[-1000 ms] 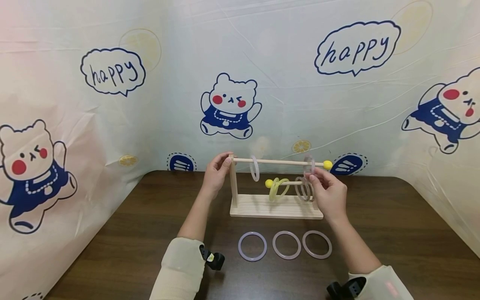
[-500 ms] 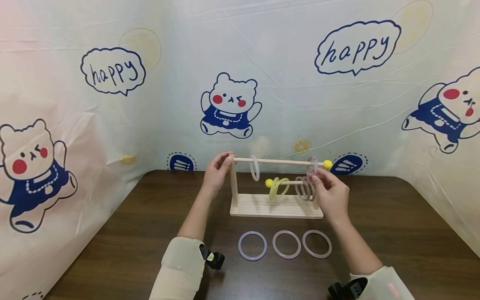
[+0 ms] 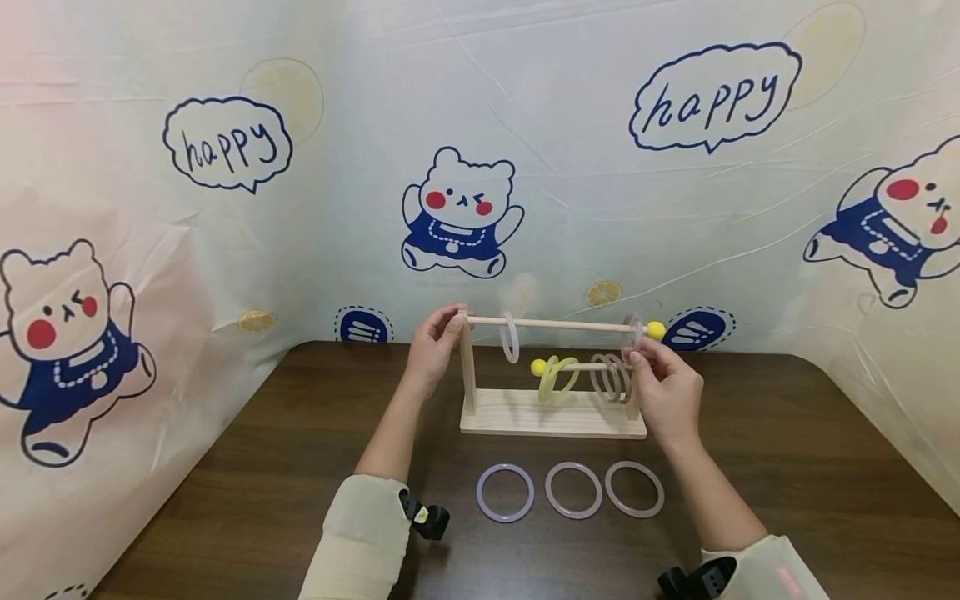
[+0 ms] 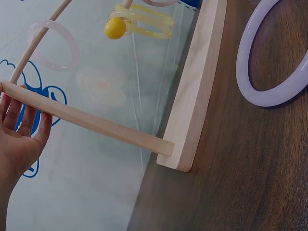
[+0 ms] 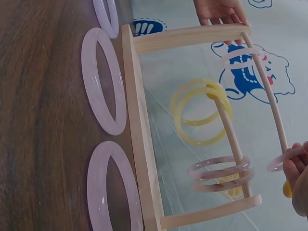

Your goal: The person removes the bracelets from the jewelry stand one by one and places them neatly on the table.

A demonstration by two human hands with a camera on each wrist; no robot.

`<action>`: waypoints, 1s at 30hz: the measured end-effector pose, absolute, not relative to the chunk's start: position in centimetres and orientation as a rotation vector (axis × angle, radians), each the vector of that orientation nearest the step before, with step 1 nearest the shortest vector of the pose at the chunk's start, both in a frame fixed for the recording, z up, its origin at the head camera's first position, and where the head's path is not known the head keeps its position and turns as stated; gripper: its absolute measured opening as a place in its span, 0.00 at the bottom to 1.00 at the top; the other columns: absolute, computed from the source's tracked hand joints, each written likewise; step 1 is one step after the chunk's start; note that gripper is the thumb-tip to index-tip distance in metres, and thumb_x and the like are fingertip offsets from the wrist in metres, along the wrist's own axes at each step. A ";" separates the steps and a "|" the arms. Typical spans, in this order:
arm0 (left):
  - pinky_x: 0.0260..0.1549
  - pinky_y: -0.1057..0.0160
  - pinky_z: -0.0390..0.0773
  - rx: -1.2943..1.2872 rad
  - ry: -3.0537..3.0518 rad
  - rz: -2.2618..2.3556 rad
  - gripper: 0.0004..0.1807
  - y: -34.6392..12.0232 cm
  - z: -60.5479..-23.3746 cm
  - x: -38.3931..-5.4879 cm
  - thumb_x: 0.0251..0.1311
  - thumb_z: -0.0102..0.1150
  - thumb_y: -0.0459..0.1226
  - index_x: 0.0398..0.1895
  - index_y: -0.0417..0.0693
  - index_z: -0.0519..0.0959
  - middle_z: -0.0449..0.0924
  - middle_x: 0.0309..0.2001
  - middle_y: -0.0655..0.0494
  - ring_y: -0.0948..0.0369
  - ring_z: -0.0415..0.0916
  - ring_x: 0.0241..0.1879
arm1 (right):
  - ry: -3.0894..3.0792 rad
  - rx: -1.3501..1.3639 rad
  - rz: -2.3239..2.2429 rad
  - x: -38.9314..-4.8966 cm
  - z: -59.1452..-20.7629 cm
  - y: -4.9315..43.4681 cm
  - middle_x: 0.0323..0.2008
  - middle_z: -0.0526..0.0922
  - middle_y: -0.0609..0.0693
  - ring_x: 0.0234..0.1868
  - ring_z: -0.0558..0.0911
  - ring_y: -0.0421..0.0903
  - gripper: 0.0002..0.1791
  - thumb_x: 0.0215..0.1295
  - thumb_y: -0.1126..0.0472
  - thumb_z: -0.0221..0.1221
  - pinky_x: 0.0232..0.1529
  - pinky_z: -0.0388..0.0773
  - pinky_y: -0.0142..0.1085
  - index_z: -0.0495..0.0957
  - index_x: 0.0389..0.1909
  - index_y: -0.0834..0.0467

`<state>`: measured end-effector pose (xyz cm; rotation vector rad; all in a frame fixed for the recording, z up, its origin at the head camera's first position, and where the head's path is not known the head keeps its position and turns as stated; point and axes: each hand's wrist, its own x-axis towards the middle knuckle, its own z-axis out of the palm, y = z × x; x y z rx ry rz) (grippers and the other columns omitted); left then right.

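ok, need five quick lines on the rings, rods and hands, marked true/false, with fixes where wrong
1. The right hand holds a pale ring beside the yellow ball on the upper rod. True.
2. The yellow rings hang on the upper rod. False: they hang on the lower rod.
3. Three loose rings lie flat on the table. True.
4. The left hand rests on the table. False: it holds the wooden post near its top.
5. Another ring hangs on the upper rod, nearer the post. True.

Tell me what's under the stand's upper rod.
Under it: the lower rod, its yellow rings and pinkish rings, and the base. In the head view, the right hand covers part of the right post.
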<state>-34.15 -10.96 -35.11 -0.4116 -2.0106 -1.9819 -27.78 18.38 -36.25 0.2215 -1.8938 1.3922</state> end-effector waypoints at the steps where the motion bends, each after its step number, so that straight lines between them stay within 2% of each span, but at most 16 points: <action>1: 0.45 0.57 0.74 -0.409 -2.011 -1.982 0.17 -11.0 -35.1 -34.1 0.67 0.48 0.38 0.53 0.37 0.73 0.79 0.47 0.46 0.58 0.75 0.43 | -1.889 0.221 1.395 -27.8 -36.3 18.4 0.33 0.83 0.63 0.31 0.77 0.26 0.10 0.60 0.71 0.59 0.32 0.71 0.17 0.79 0.41 0.72; 7: 0.43 0.60 0.73 -0.399 -2.023 -1.978 0.17 -10.9 -35.1 -34.2 0.67 0.48 0.39 0.53 0.37 0.73 0.79 0.46 0.48 0.59 0.75 0.43 | -1.886 0.196 1.379 -27.9 -36.2 18.7 0.32 0.83 0.63 0.30 0.77 0.25 0.10 0.58 0.71 0.60 0.32 0.71 0.17 0.79 0.40 0.72; 19: 0.43 0.60 0.73 -0.402 -2.022 -1.981 0.16 -10.9 -35.1 -34.1 0.68 0.48 0.38 0.53 0.38 0.73 0.79 0.46 0.48 0.61 0.75 0.42 | -1.894 0.180 1.359 -27.8 -36.0 18.7 0.33 0.83 0.64 0.31 0.76 0.24 0.09 0.59 0.72 0.59 0.32 0.71 0.16 0.79 0.40 0.72; 30: 0.42 0.60 0.73 -0.382 -2.055 -1.999 0.17 -11.1 -34.9 -34.2 0.68 0.45 0.34 0.55 0.32 0.70 0.77 0.47 0.44 0.63 0.74 0.41 | -1.864 0.132 1.386 -28.1 -36.1 18.9 0.32 0.83 0.64 0.30 0.77 0.24 0.08 0.59 0.73 0.59 0.32 0.72 0.18 0.79 0.39 0.73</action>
